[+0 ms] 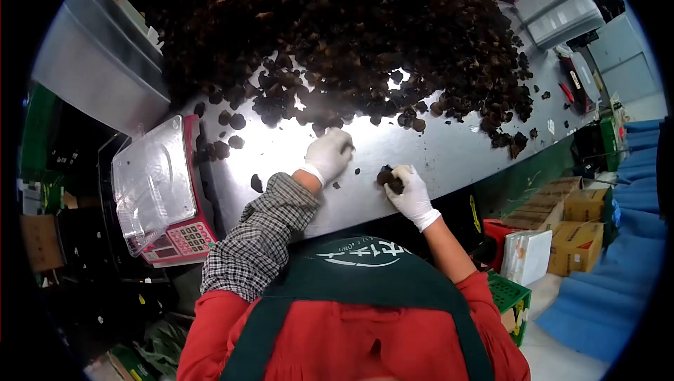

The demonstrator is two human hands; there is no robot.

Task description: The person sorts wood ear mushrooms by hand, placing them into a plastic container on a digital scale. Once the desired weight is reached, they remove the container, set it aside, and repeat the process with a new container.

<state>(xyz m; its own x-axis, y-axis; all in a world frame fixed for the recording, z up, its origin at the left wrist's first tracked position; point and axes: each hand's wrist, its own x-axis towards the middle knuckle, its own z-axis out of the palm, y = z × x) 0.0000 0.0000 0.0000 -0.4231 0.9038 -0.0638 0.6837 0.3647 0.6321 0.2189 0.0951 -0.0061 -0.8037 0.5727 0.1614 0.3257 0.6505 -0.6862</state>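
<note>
My left hand (pixel 328 156), in a white glove, is over the metal table just short of the pile's near edge. Its fingers curl inward, and whatever they may hold is hidden. My right hand (pixel 414 200), also gloved, grips a few dark wood ear mushrooms (pixel 389 179) between thumb and fingers above the table's near edge. Beyond both hands spreads a large heap of brown-black wood ear mushrooms (pixel 365 37). Small dark scraps lie on the bare metal between the hands, and a single mushroom piece (pixel 257 183) rests left of my left forearm.
A red-framed scale (pixel 154 177) with a metal pan stands at the left, beside a grey metal bin (pixel 98 58). Another scale (pixel 579 82) sits at the right end of the table (pixel 316 216). Cardboard boxes (pixel 576 247) and a green crate (pixel 507 297) are at the lower right.
</note>
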